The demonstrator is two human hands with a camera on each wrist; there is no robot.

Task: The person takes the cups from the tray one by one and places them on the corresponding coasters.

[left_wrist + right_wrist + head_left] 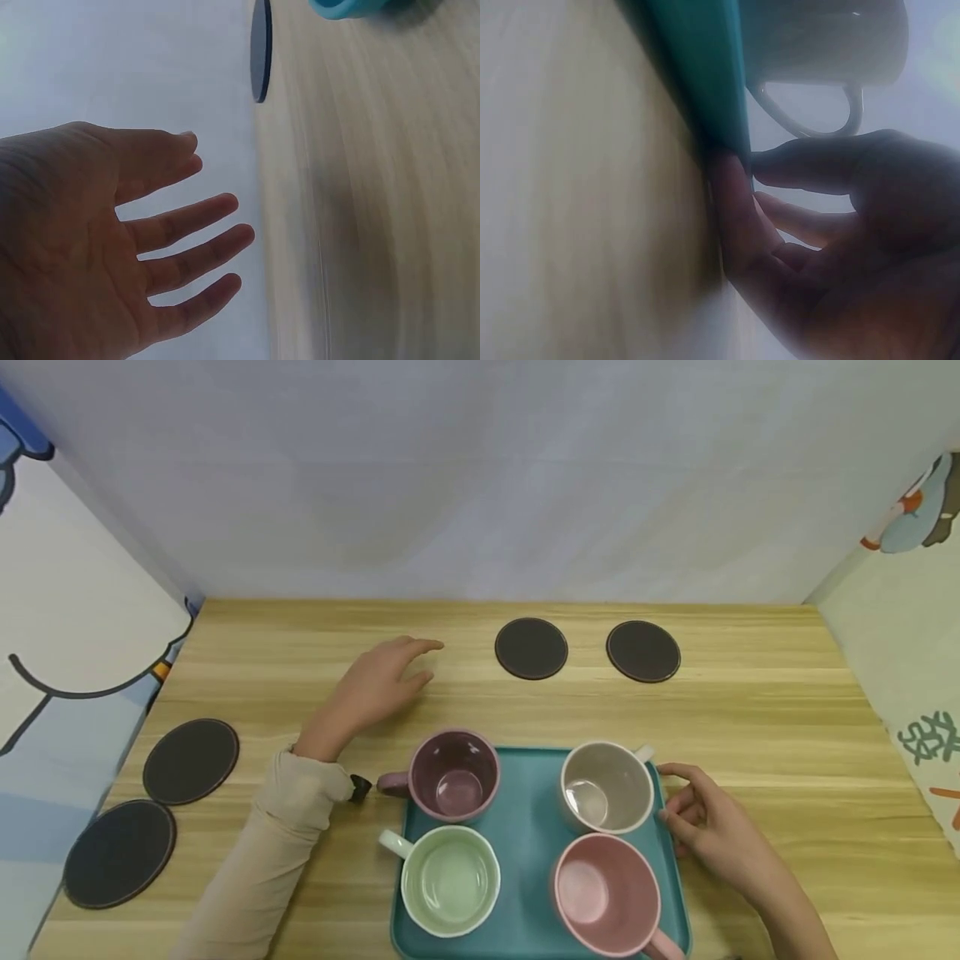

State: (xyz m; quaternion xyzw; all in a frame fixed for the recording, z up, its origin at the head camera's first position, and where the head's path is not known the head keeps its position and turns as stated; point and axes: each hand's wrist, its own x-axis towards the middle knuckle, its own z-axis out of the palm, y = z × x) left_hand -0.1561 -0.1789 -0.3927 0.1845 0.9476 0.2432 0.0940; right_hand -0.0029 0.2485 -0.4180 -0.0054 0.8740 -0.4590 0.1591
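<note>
A teal tray (525, 860) holds a purple mug (454, 777), a green mug (450, 881), a grey-white mug (607, 787) and a pink mug (606, 893). Beyond the purple mug, my left hand (378, 681) hovers over the table with its fingers spread, holding nothing. The left wrist view shows the same hand (105, 240), palm visible and fingers apart. My right hand (708, 827) is at the tray's right edge beside the grey-white mug. Up close, the fingers (735, 202) of that hand pinch the tray's side wall (712, 82), below the mug's handle (810, 124).
Two dark round coasters (531, 648) (643, 651) lie at the back of the wooden table (780, 710). Another pair of dark coasters (191, 762) (120, 853) lies at the left edge, nearly touching. A pale cloth wall (510, 485) rises behind the table, with printed panels on both sides.
</note>
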